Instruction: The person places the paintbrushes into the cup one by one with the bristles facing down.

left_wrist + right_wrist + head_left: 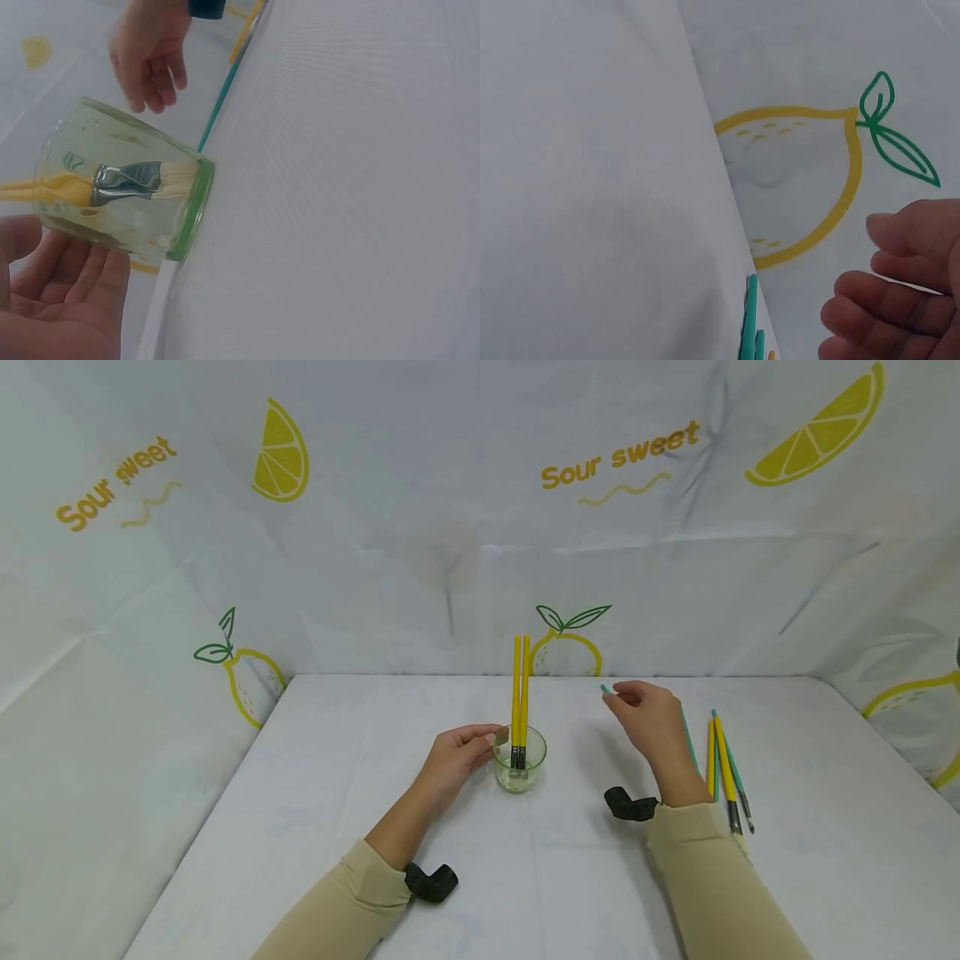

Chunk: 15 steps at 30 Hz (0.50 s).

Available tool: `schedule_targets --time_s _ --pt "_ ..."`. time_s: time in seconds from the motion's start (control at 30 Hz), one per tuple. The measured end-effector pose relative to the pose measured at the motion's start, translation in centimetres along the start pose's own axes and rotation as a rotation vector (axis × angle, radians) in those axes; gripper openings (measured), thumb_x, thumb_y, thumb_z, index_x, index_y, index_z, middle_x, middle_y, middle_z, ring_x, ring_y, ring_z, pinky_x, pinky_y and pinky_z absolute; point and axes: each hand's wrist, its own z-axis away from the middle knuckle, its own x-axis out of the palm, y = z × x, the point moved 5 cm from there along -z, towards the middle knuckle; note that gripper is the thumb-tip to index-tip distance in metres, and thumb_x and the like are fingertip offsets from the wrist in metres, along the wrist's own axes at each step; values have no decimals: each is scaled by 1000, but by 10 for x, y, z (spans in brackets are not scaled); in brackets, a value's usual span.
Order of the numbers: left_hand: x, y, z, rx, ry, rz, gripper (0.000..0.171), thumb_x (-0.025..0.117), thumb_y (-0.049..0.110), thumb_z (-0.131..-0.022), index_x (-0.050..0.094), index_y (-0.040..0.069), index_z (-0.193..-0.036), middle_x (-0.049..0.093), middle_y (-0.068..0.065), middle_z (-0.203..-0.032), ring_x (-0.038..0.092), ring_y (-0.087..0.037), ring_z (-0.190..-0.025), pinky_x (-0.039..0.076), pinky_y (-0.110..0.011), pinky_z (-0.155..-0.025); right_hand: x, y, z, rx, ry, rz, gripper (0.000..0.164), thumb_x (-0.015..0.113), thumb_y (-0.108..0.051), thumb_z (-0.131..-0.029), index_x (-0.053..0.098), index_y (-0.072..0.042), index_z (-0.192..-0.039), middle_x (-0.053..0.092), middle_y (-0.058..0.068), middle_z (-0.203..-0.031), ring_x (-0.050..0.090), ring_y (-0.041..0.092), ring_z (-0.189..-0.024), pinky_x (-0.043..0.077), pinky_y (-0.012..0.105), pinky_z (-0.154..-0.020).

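A clear greenish glass [517, 781] stands upright on the white table. Two yellow-handled paintbrushes [521, 693] lean in it, and their pale bristles [176, 181] point down at its base. My left hand [453, 760] is at the glass's left side, its fairly straight fingers touching the wall near the rim. To the right of the glass, my right hand [648, 727] is raised with loosely bent fingers [859, 319], and nothing shows between them and the thumb. A teal tip [605, 689] appears beside those fingertips; the hand hides whatever continues behind it.
Several yellow and teal paintbrushes [723, 760] lie on the table [300, 827] by the right wrist, partly covered by the arm. Behind the table hangs a white cloth [420, 510] printed with lemons. Black wrist devices [431, 883] are on both arms.
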Motion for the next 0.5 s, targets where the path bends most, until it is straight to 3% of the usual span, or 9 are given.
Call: schedule_targets --time_s 0.17,0.33,0.5 --pt "1 1 1 -1 6 0 30 56 8 -98 63 -5 -124 63 -16 -132 58 -21 -124 51 -31 -102 -4 14 -1 70 -66 107 41 60 -24 -96 63 4 -125 66 25 -118 63 38 -104 55 49 -83" --pt "1 2 2 0 9 1 30 55 7 -98 63 -6 -124 62 -16 -132 58 -22 -124 51 -31 -102 -1 27 -1 184 -158 160 42 60 -20 -95 60 7 -127 62 28 -123 60 40 -107 54 50 -86" --pt "1 1 1 -3 10 3 30 56 8 -98 63 -5 -124 63 -15 -131 59 -20 -122 52 -29 -101 1 34 -3 179 -196 215 38 59 -12 -91 62 8 -123 64 27 -117 58 41 -105 52 51 -86"
